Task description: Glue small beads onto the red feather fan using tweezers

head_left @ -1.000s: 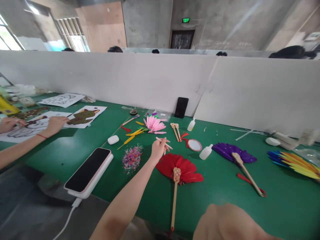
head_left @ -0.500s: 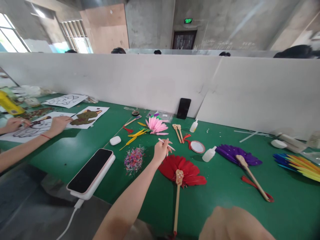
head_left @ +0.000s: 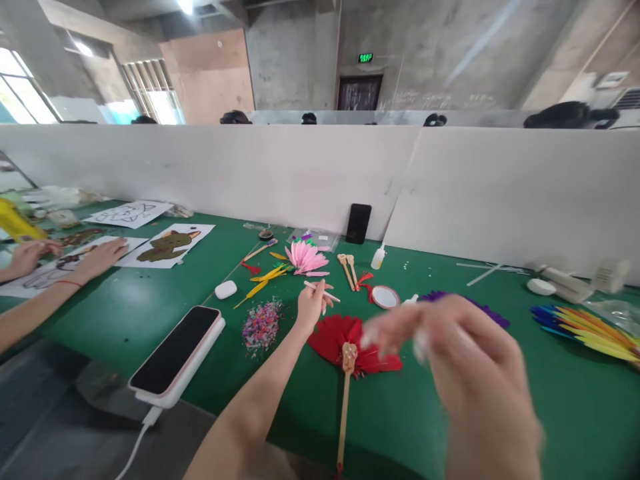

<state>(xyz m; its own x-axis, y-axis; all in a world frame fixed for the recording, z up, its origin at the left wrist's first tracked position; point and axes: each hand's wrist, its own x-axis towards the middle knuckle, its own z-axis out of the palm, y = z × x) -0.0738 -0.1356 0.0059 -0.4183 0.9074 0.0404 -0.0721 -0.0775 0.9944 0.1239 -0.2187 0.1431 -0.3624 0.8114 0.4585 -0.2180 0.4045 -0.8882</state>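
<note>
My left hand (head_left: 311, 305) pinches a thin pink stick (head_left: 323, 291) just beyond the red feather fan (head_left: 353, 341) on the table (head_left: 500, 400), stick running left-right, while my blurred right hand (head_left: 465, 360) (grip unreadable) hangs nearer me.

This looks like a big craft workshop. The walls are bare gray concrete, and a green exit sign (head_left: 365, 58) glows over a dark door (head_left: 359, 92). A long green table (head_left: 125, 313) has a low white divider wall (head_left: 250, 173) along its back. Feather fans (head_left: 350, 337), loose feathers (head_left: 267, 273), glue bottles (head_left: 379, 256) and coloring sheets (head_left: 167, 245) lie on it. Heads of other people (head_left: 235, 118) show behind the divider.
</note>
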